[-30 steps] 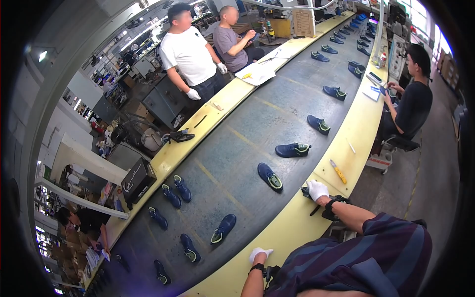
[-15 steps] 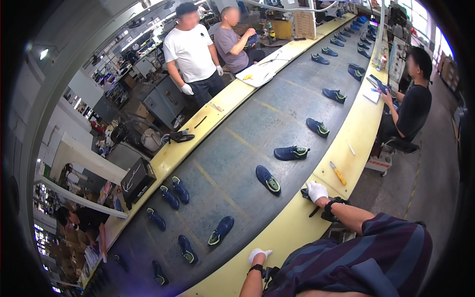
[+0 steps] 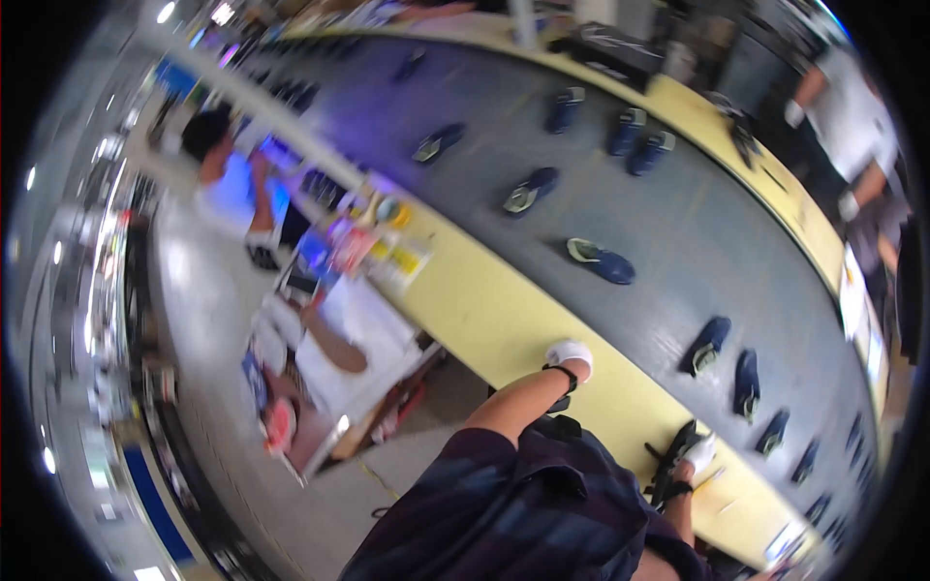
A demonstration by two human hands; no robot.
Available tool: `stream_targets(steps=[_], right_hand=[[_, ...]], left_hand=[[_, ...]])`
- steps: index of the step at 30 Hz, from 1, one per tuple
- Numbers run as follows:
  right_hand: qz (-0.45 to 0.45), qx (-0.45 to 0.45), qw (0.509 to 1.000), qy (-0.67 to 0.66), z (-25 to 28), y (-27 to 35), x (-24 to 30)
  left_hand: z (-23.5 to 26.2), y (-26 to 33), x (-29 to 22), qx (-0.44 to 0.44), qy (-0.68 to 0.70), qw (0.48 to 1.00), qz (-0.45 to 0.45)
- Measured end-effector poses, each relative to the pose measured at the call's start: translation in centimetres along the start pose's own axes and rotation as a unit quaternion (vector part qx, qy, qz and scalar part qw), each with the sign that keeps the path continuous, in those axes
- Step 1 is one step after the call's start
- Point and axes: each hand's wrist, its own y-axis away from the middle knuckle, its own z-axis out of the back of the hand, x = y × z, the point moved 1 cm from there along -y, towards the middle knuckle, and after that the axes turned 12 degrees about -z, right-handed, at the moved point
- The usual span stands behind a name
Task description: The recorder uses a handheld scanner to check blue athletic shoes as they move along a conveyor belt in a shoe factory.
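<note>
My left hand (image 3: pixel 570 356), in a white glove, rests on the yellow side ledge (image 3: pixel 504 320) of the conveyor. It looks rounded, but blur hides how its fingers lie. Further right, my white-gloved right hand (image 3: pixel 699 453) is at a black object with strap-like parts (image 3: pixel 670 463) on the same ledge. Motion smears its fingers, so I cannot make out whether they grip the object. Beyond my hands, dark blue sneakers with pale green linings stand on the grey belt (image 3: pixel 659 281). The closest to my left hand are one shoe (image 3: pixel 603 261) and another (image 3: pixel 709 345).
At the left, a person (image 3: pixel 237 184) sits in blue light near bottles and small containers (image 3: pixel 383 237) on the ledge. White sheets (image 3: pixel 354 329) cover a side table behind. On the far ledge are a black box (image 3: pixel 608 53) and a person in white (image 3: pixel 852 116) beyond.
The view has swung strongly to the left and blurred, so the belt now runs from upper left to lower right. My left hand appears farther forward on the ledge; my right stays by the black object.
</note>
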Motion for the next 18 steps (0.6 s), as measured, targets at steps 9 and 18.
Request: stream_targets(steps=[9,18], right_hand=[[0.289,-0.108,0.783,0.54,3.1,-3.7,-1.5],[0.204,-0.148,0.867,0.43,1.6,-2.3,-0.7]], left_hand=[[-2.6,-0.4,-0.5,-0.015,0.003,1.0,0.024],[-0.9,-0.9,0.0,-0.019,0.004,0.999,-0.025]])
